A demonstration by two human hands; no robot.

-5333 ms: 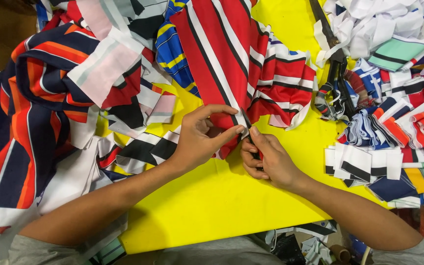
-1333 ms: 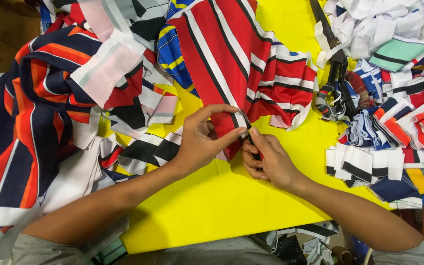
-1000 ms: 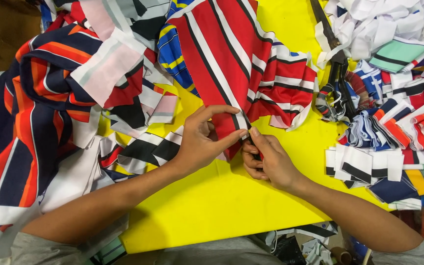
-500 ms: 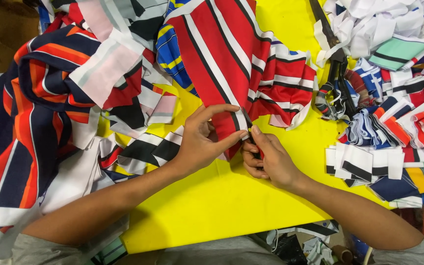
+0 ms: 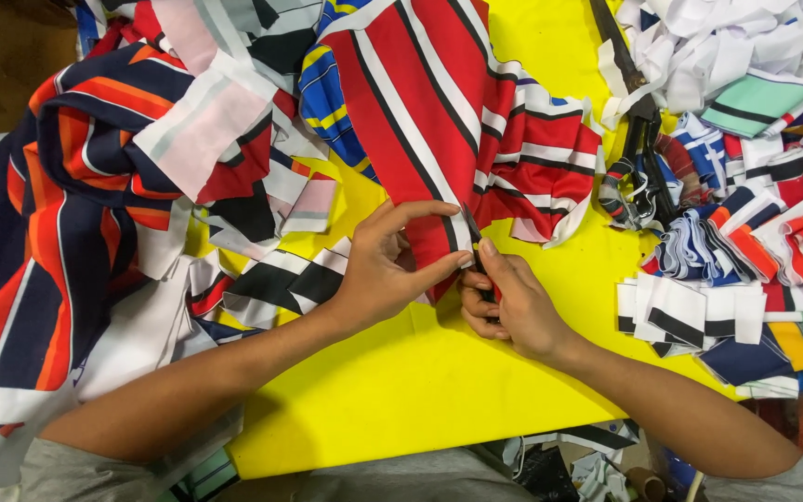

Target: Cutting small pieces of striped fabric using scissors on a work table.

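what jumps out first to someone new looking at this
The red striped cloth on the bright yellow table, pinched at its lower tip by the left hand and right hand at centre. Stacks of small striped fabric pieces crowd the right side, with large black scissors above them.

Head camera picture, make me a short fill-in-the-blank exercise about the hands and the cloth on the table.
1. The left hand pinches the edge of a red striped cloth whose main colour is ____.
2. The right hand holds a small blade against that cloth, and both hands rest over a table cover coloured ____.
3. The large dark scissors lie to the ____ of the red striped cloth.

Missing words: red; yellow; right
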